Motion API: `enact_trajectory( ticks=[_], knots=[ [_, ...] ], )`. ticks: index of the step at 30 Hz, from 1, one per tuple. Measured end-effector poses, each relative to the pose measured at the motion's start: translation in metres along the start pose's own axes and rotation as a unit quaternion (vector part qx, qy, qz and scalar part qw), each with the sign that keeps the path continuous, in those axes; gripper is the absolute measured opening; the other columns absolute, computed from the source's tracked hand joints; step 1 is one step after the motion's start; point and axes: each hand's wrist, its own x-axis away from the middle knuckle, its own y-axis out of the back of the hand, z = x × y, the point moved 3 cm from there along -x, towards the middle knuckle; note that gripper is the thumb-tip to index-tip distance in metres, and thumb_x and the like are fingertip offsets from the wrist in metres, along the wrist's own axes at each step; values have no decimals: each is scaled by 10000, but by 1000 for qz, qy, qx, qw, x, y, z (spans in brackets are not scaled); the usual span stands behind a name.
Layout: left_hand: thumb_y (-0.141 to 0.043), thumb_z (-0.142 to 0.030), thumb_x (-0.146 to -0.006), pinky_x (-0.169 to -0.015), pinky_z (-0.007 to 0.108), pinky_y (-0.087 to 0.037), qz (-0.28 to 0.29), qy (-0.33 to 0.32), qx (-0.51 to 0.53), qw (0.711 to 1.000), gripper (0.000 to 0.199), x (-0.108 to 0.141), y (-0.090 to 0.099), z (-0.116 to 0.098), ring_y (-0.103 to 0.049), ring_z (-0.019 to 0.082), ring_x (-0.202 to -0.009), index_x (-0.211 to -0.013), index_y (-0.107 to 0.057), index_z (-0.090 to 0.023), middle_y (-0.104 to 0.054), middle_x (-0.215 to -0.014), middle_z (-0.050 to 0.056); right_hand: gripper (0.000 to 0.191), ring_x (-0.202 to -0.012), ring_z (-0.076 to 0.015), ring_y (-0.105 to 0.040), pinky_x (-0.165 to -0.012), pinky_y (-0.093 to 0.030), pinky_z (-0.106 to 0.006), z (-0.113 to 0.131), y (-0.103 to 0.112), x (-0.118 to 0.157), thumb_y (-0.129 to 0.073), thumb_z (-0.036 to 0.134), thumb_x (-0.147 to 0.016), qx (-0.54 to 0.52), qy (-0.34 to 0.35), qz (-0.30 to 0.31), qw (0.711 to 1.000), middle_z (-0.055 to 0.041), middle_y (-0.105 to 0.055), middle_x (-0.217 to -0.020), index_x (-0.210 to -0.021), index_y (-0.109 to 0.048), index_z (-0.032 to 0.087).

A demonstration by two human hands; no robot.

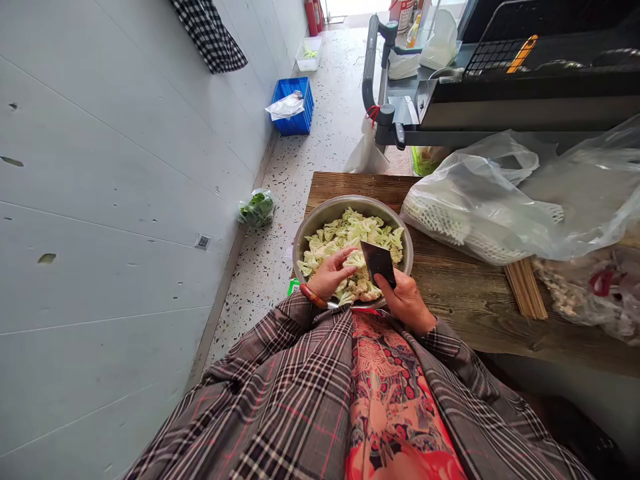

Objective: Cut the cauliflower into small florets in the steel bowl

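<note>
A wide metal bowl point(406, 243) full of cut cauliflower florets point(357, 227) stands at the near left end of the wooden table. Over the bowl, my left hand point(327, 275) is closed on a pale cauliflower floret point(357, 260), pinched between thumb and fingers. My right hand point(407, 300) grips a knife with a broad dark blade point(379, 261), its handle hidden in my fist. The blade is tilted up beside the held floret; whether they touch I cannot tell.
On the wooden table point(450, 300) lie a plastic bag point(480, 200) with net-wrapped produce, wooden sticks point(525, 288) and another filled bag point(590, 287). A cart point(390, 113) stands beyond. Along the left wall are bagged greens point(257, 208) and a blue crate point(300, 120).
</note>
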Motion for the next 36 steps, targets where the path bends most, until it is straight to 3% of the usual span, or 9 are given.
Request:
enact_trajectory(
  ticks=[7,12,18,26,31,36],
  knots=[
    [-715,-366,-751,-917,371,-512,3,20,16,1000,659,4,-5,7,-596,245,-1105,-1353,-500,-204,-490,-1421,106,343,-703,-188,-583,-650,-465,-290,-5,-7,3,-389,414,-963,0,-10,5,1000,-50,-607,-730,-861,-615,177],
    [-703,-364,-760,-1063,416,-408,-29,-34,-77,996,605,5,0,6,-480,277,-1278,-1321,-546,-197,-539,-1385,93,334,-862,-226,-627,-770,-505,-351,-1,-9,3,-371,390,-965,4,8,1,1000,-94,-667,-920,-1066,-614,183],
    [-679,-320,-769,-1066,421,-401,-15,-77,-189,979,553,8,8,0,-564,265,-1197,-1297,-575,-192,-617,-1294,100,278,-1071,-232,-594,-924,-480,-386,-4,-13,7,-399,310,-964,-8,61,12,998,-110,-644,-1103,-1155,-565,195],
    [-679,-259,-762,-1081,400,-387,14,-84,-204,975,511,9,3,-4,-574,252,-1187,-1262,-607,-181,-630,-1273,98,206,-914,-213,-587,-819,-488,-348,-13,-20,7,-423,320,-958,11,45,-4,999,-89,-618,-954,-1041,-561,192],
    [-703,-373,-759,-1064,419,-401,23,-49,-136,989,576,9,4,11,-526,284,-1240,-1278,-590,-152,-575,-1339,132,202,-841,-206,-562,-763,-474,-338,-18,-26,7,-423,354,-957,40,30,-15,999,-71,-588,-890,-976,-552,200],
    [-754,-426,-702,-1018,397,-437,18,-42,-132,990,655,10,-6,14,-575,274,-1159,-1275,-584,-157,-623,-1263,118,207,-790,-202,-536,-719,-453,-331,-21,-32,10,-402,354,-962,59,25,-25,998,-57,-556,-838,-913,-538,205]
  ],
)
